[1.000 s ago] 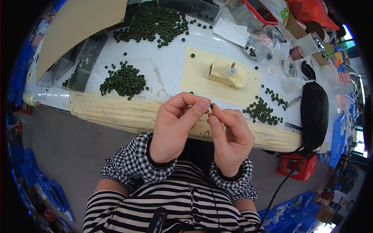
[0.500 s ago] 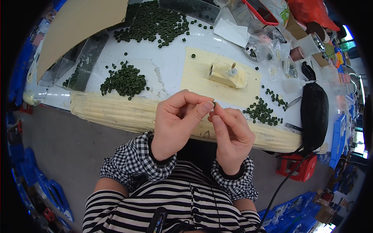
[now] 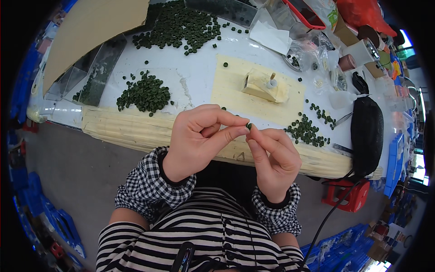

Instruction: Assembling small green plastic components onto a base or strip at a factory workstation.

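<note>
I hold one small dark green bead [image 3: 248, 125] up in front of my chest, just this side of the worktop [image 3: 199, 86] edge, so it sits close under my eyes. My left hand [image 3: 199, 140] pinches it between thumb and forefinger, the other fingers curled in out of the way; my right hand [image 3: 272, 156] meets it from the other side, thumb and forefinger tips closed against the same bead, so the tiny piece is steadied from both ends. Whether anything thin runs through it I cannot tell at this size. On the worktop a loose heap of green beads [image 3: 145, 93] lies to my left, a bigger spread [image 3: 181, 25] farther back, and a smaller scatter [image 3: 308, 129] near my right hand, all within easy reach. A small cream block [image 3: 265, 86] with an upright peg stands on a pale yellow mat [image 3: 231, 90] straight ahead, and a black pouch [image 3: 367, 133] lies at the right edge, clear of my hands.
</note>
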Action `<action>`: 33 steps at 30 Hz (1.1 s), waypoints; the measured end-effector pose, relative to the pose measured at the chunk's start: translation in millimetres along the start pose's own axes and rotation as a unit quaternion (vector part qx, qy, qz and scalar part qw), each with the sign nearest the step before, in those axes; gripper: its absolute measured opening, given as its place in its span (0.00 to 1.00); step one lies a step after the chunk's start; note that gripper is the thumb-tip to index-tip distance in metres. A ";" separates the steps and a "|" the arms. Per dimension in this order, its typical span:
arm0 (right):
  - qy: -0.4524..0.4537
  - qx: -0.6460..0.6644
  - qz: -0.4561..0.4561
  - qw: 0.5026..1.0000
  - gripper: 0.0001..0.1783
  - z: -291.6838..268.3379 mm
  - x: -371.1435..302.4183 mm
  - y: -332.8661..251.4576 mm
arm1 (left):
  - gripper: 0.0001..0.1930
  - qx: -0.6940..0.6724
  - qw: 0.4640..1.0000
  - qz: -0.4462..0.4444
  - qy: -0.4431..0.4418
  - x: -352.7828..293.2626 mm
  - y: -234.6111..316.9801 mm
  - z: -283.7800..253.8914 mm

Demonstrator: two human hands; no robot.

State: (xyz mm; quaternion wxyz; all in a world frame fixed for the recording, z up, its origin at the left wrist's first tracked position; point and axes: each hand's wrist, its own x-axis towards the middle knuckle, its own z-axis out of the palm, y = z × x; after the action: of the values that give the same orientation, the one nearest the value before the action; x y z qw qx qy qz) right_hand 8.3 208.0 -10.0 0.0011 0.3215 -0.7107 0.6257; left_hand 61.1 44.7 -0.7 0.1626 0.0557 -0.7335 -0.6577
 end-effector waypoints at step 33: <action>-0.034 -0.039 -0.047 0.998 0.17 -5.0 -2.2 3.4 | 0.09 0.060 0.993 0.098 -0.030 -2.8 -10.4 -3.3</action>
State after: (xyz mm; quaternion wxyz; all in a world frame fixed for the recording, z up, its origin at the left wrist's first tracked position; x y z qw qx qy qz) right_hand 6.5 213.5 -12.9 0.0190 0.3754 -0.7181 0.5857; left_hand 63.4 41.1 -11.1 0.2004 -0.0268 -0.7778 -0.5951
